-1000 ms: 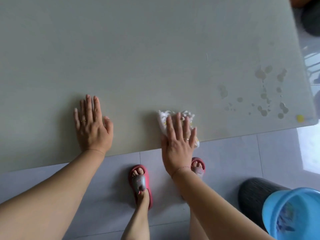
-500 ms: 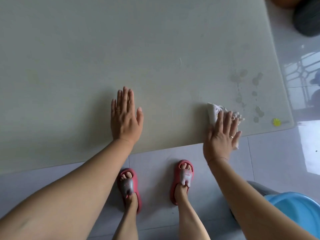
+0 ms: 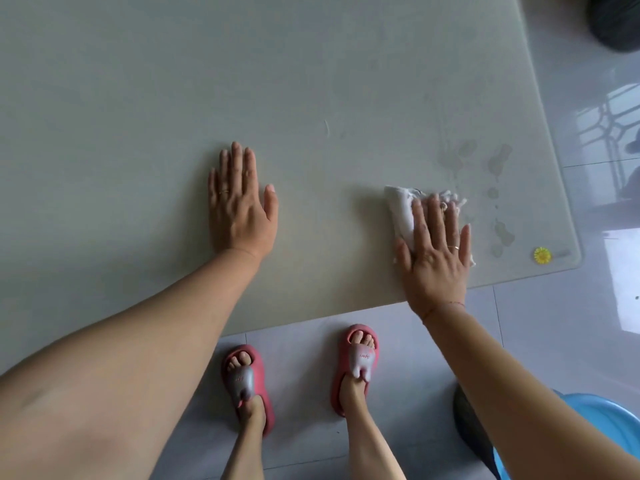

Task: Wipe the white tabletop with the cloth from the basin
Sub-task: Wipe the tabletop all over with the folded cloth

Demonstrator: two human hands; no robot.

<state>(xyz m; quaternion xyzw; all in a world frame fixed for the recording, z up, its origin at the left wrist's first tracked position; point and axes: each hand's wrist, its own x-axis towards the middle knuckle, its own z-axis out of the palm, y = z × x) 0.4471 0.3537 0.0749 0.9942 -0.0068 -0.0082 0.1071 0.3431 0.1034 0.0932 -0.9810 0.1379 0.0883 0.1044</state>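
1. Right now, in the head view, we press our right hand (image 3: 437, 258) flat, fingers spread, on the cloth (image 3: 403, 213), a crumpled white rag with frayed edges that lies on the white tabletop (image 3: 138, 98) near its front right corner.
2. Our left hand (image 3: 239, 208) lies flat and open on the bare tabletop, palm down, holding nothing, well apart from the cloth; each hand wears a thin ring.
3. Most of the cloth is hidden under our right palm; only its left fold and ragged far fringe show, with a scrap peeking out by the little finger.
4. Wet marks (image 3: 498, 161) spot the tabletop just beyond and to the right of the cloth; their outlines are faint and smeared, hard to trace.
5. A small yellow flower sticker (image 3: 542, 255) sits by the rounded front right corner.
6. The blue basin (image 3: 602, 420) is cut off at the lower right edge and partly covered by our right forearm; a dark round thing beside it is too hidden to name.
7. Our feet in red slippers (image 3: 356, 368) stand on the grey tiled floor (image 3: 554, 323) just below the tabletop's front edge.
8. To the left and far side, the tabletop stretches wide and bare; to the right, the cloth is near the table edge.
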